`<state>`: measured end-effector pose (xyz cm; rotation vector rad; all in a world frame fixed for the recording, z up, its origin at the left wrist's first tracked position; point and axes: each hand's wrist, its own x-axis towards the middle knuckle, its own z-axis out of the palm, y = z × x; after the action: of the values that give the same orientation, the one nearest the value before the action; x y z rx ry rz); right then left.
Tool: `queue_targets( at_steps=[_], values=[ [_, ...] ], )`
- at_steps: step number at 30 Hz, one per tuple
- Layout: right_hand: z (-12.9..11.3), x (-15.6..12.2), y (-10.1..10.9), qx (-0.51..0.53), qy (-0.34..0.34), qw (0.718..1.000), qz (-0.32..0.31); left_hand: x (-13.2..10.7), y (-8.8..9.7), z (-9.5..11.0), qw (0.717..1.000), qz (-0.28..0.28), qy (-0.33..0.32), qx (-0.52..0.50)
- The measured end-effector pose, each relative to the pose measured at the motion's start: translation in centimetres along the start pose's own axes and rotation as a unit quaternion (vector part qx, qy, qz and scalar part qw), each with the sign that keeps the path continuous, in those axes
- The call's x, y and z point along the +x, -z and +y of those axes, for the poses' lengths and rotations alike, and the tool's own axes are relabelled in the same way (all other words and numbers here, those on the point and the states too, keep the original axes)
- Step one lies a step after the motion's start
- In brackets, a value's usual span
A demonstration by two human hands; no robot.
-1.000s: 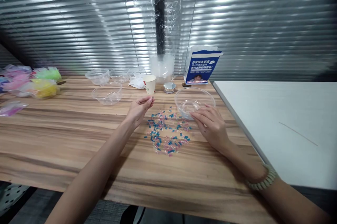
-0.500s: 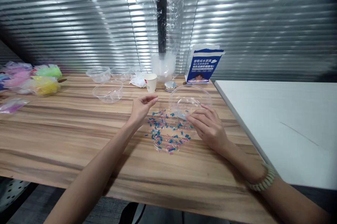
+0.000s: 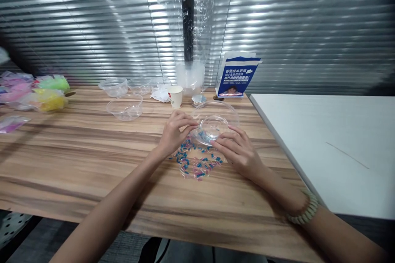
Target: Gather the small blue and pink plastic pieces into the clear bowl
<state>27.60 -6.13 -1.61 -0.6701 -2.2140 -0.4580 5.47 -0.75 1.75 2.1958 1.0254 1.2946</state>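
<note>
Both hands are at a round clear plastic bowl [image 3: 233, 117] at the middle of the table. My left hand [image 3: 175, 133] has its thumb and fingertips pinched together at the bowl's left rim. My right hand [image 3: 242, 154] grips the near right side, its fingers along the rim and its thumb hidden. Short blue and pink tube beads [image 3: 200, 166] lie scattered on the wood just in front of the bowl. Some blue beads show in or through the bowl's near left part; I cannot tell which.
Behind stand a paper cup [image 3: 175, 97], a round metallic lid or tin [image 3: 198, 99], crumpled tissue [image 3: 160, 93] and a blue box [image 3: 237, 75]. More clear bowls [image 3: 125, 108] are at the left back, with coloured bags [image 3: 49, 99] further left. A white tabletop [image 3: 327, 152] adjoins on the right.
My left hand has moved right to the bowl's left rim. The bowl has shifted left and slightly nearer, over the far edge of the beads, with my right hand still on it.
</note>
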Motion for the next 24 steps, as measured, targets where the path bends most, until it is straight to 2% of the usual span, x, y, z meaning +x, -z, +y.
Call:
queue_targets(
  at_steps=[6, 10, 15, 17, 20, 24],
  values=[
    [-0.2, 0.1, 0.1, 0.0, 0.011, 1.0, 0.0, 0.1, 0.0, 0.2, 0.997, -0.036, -0.037, 0.05],
    [-0.2, 0.1, 0.1, -0.001, 0.011, 1.0, 0.0, 0.1, 0.0, 0.3, 0.997, -0.034, -0.05, 0.055],
    [0.2, 0.1, 0.0, -0.019, -0.06, 0.998, 0.026, 0.1, 0.1, 0.0, 0.999, 0.03, 0.013, 0.014],
    [0.6, 0.1, 0.1, -0.037, -0.099, 0.993, 0.045, 0.0, 0.1, -0.6, 0.998, 0.034, 0.042, -0.016],
    [1.2, 0.1, 0.2, -0.061, -0.141, 0.985, 0.077, -0.2, 0.0, -1.7, 0.998, -0.021, 0.063, -0.016],
    [1.5, 0.1, 0.3, -0.073, -0.163, 0.979, 0.097, -0.9, -0.3, -2.8, 0.98, -0.19, 0.039, 0.037]
  ],
)
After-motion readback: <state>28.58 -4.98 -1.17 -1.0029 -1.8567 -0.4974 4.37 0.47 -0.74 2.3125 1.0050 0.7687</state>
